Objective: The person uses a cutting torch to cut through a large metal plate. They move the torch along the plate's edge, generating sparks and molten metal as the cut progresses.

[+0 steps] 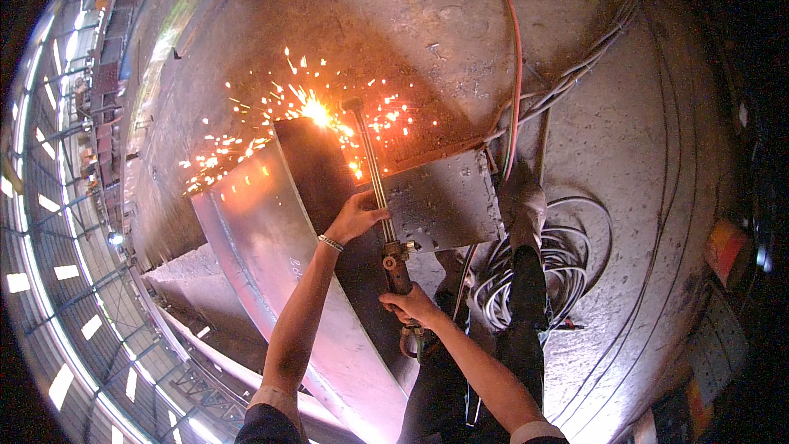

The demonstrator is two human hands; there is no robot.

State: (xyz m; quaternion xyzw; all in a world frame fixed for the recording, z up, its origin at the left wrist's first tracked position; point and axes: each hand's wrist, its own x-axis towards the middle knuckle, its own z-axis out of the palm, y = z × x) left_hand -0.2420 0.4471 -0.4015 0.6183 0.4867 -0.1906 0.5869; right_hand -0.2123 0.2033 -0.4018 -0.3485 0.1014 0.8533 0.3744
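Observation:
A long gas cutting torch point(394, 267) runs away from me, held in both hands. My left hand point(358, 216), with a bracelet at the wrist, is closed around its thin metal tubes. Farther down, my right hand point(411, 306) grips the dark handle, just below the valve knobs. At the far end the torch head point(352, 104) is beside a bright flare at the far edge of a steel beam point(279, 238). Orange sparks spray to both sides of the flare. Chalk-like marks show on the beam's face.
Beside the beam lies a flat steel plate point(444, 201). A coil of hose point(567, 263) is on the floor by my foot point(526, 205). A red hose point(518, 57) and bundled cables point(588, 62) cross the floor at the upper right. Windowed walls rise at the left.

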